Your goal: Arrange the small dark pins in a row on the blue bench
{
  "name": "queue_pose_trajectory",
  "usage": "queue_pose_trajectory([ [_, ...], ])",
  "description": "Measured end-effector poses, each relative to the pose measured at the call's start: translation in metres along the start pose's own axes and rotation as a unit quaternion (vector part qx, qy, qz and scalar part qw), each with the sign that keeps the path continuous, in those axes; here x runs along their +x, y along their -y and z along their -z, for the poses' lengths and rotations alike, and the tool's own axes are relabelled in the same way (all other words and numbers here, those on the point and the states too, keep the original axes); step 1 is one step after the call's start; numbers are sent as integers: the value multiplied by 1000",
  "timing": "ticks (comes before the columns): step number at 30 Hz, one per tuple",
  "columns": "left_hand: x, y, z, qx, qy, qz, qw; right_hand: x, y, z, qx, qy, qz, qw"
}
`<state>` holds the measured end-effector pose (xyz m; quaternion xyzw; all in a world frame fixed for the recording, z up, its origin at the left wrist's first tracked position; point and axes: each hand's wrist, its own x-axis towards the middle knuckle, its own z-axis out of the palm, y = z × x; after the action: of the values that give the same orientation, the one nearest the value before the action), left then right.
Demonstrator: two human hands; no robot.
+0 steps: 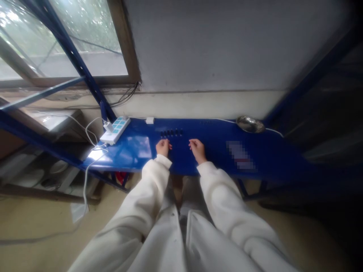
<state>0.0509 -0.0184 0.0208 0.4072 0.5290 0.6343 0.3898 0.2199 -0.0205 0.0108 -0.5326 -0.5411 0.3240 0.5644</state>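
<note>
A row of several small dark upright pieces [171, 133] stands on the blue tabletop [214, 155], too small to name. Just in front of the row's left end is my left hand [163, 147], its fingers curled closed. To the right of the row, my right hand [197, 150] hovers at or just above the surface with thumb and fingers drawn together. Whatever either hand holds, if anything, is too small or hidden to make out. The two hands are apart. Fainter small dark marks or pieces [206, 122] lie farther back on the tabletop, right of the row.
At the table's left end lies a white power strip [116, 130] with a plug and cables. A white adapter [149, 120] sits at the back edge. Back right is a shiny metal dish-like object [250, 124] with a white cord. Blue frame posts [76, 60] rise at the left.
</note>
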Motion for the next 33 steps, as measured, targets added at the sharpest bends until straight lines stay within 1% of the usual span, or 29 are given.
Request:
queue_pose_trajectory([
  [7, 0, 1, 0, -1, 2, -4, 1000, -1, 0, 0, 2, 1, 7, 1000],
  [16, -2, -4, -1, -5, 0, 7, 1000, -1, 1, 1, -1, 8, -10, 1000],
  [19, -3, -5, 0, -1, 1, 7, 1000, -2, 3, 0, -21, 15, -11, 1000],
  [21, -3, -5, 0, 1, 1, 10, 1000, -5, 8, 1, -72, 5, 12, 997],
  [22, -3, -4, 0, 0, 1, 11, 1000, -6, 13, 4, -118, -15, 31, 992],
  [23, -3, -4, 0, 0, 2, 10, 1000, -7, 17, 7, -177, -46, 54, 982],
  [25, -3, -4, 0, -2, 2, 10, 1000, -8, 26, 18, -316, -140, 78, 935],
  [26, -3, -4, 0, -2, 2, 10, 1000, -8, 29, 25, -369, -173, 70, 910],
  [27, -3, -3, 0, -3, 3, 10, 1000, -6, 31, 33, -408, -193, 54, 891],
  [28, -3, -3, 0, -3, 4, 11, 1000, -4, 32, 42, -434, -203, 35, 877],
  [30, -3, -3, 0, -3, 7, 11, 1000, 2, 30, 59, -455, -197, -4, 868],
  [32, -3, -3, 0, -3, 10, 9, 1000, 9, 26, 73, -450, -180, -39, 874],
  [33, -3, -3, 0, -3, 11, 8, 1000, 13, 25, 79, -445, -182, -47, 876],
])
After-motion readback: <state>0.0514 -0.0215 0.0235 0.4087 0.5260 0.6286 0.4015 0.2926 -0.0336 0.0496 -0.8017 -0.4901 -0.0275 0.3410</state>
